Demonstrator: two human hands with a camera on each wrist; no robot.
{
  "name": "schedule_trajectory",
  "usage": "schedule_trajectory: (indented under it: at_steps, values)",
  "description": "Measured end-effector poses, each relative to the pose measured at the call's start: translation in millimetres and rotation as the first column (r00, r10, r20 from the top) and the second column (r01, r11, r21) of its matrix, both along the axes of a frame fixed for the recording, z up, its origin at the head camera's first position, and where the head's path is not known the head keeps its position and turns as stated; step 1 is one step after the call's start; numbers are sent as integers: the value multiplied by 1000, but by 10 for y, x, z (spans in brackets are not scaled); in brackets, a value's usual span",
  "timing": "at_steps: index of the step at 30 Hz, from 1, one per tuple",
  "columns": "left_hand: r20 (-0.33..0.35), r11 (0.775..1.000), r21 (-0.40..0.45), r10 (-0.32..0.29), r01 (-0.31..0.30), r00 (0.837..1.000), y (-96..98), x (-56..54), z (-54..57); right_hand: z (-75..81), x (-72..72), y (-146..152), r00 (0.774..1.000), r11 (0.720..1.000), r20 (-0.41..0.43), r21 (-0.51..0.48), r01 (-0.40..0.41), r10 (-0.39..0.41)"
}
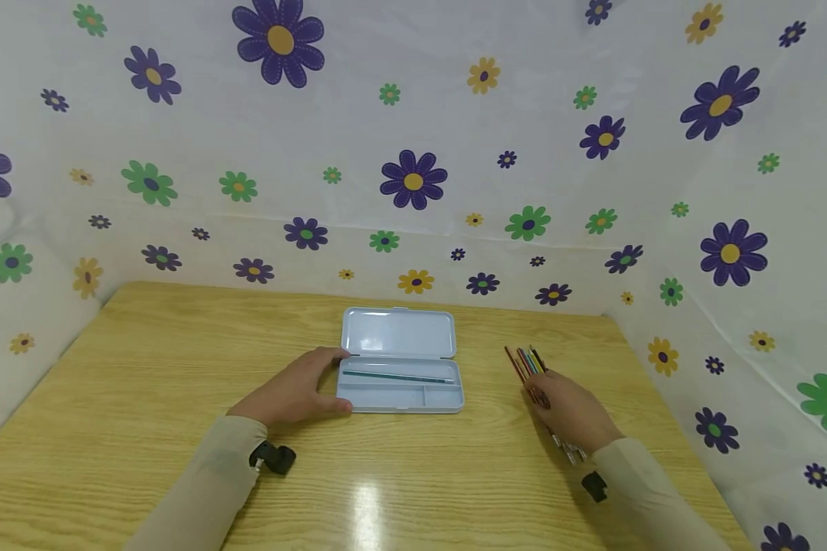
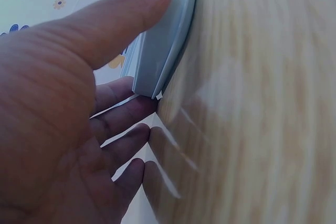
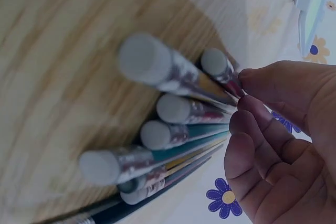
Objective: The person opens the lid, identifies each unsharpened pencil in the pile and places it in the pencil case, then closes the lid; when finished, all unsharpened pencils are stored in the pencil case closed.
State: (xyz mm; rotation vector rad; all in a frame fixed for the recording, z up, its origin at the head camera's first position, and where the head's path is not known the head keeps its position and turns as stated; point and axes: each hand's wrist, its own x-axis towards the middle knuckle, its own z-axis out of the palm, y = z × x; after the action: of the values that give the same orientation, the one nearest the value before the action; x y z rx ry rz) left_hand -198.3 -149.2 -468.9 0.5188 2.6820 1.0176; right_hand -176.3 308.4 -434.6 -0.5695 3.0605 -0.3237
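The pencils look light, stiff and smooth, apt to roll against one another; the pale eraser ends would probably give more grip than the slick barrels. They lie in a loose bunch on the counter beneath the right hand, one end of the bunch beyond its fingers, the erasers on the near side. Its thumb and forefinger pinch one red pencil at the bunch's edge; the other fingers are bent and seem to hold nothing.

The case looks like thin, hard plastic, light enough to slide, so best steadied at its end. The left hand grips it there, thumb on the near corner, forefinger at the hinge corner. Its lid lies open, beyond those fingers. Right of the forefinger, the far compartment holds a green pencil; two other compartments sit nearer the thumb.
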Motion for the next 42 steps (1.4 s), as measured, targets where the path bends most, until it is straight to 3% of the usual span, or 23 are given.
schedule_trajectory:
  at_steps: [16,25,42]
  values:
    - [24,1000,24,0,-1,1000,0,33,43,-8,-36,-106,1000,1000,8,1,-25,25]
    - [19,1000,17,-1,0,1000,0,21,24,18,26,-171,998,997,17,25,-68,68]
    - [18,1000,25,3,-3,1000,8,29,3,27,1,-232,998,1000,62,22,-2,0]
